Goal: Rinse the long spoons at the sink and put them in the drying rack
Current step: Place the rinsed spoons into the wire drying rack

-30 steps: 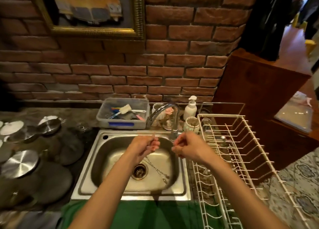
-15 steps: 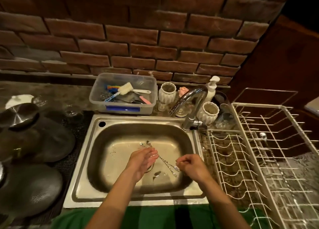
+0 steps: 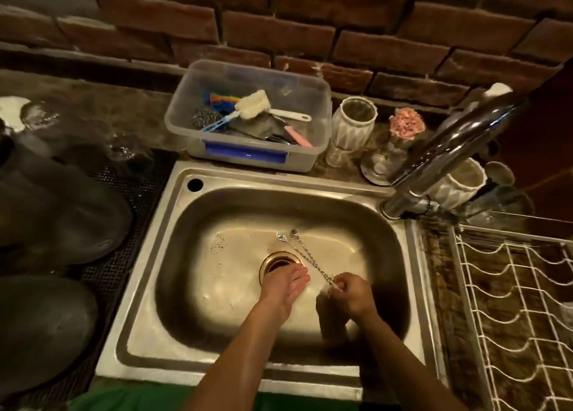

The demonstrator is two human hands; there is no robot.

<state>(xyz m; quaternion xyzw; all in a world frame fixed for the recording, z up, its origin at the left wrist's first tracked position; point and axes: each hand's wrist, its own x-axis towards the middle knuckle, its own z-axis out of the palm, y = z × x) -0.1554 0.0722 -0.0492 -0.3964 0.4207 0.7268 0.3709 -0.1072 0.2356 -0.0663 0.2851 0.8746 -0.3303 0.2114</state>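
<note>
**Kid:** Looking down now, are we? A second ago I could see the wall and a picture way up high.

**Grown-up:** Yes, the head tipped down. Now the sink (image 3: 173, 255) fills the view. The hands dropped too. They were up by the tap (image 3: 446, 150), and now they are low in the bowl, close to the drain (image 3: 277, 260).

**Kid:** Where are the long spoons (image 3: 305, 254)?

**Grown-up:** Two of them, thin and twisty. Their little bowls point away, past the drain. Their handle ends are in the right hand (image 3: 353, 294).

**Kid:** How does it hold them?

**Grown-up:** The fingers are curled and pinch the handle ends. The left hand (image 3: 286, 288) is flat, fingers together, just over the drain. It holds nothing. It sits just beside the spoons, and I cannot tell if it touches them.

**Kid:** Is the water on?

**Grown-up:** I see no stream from the tap, but it is dim, so I cannot be sure.

**Kid:** So are the spoons clean?

**Grown-up:** I think the rinsing is done or nearly done, since the hands went away from the tap. That is only my guess.

**Kid:** What comes after?

**Grown-up:** The drying rack (image 3: 514, 302) is on the right, beside the sink. No spoons are in it yet.
</note>
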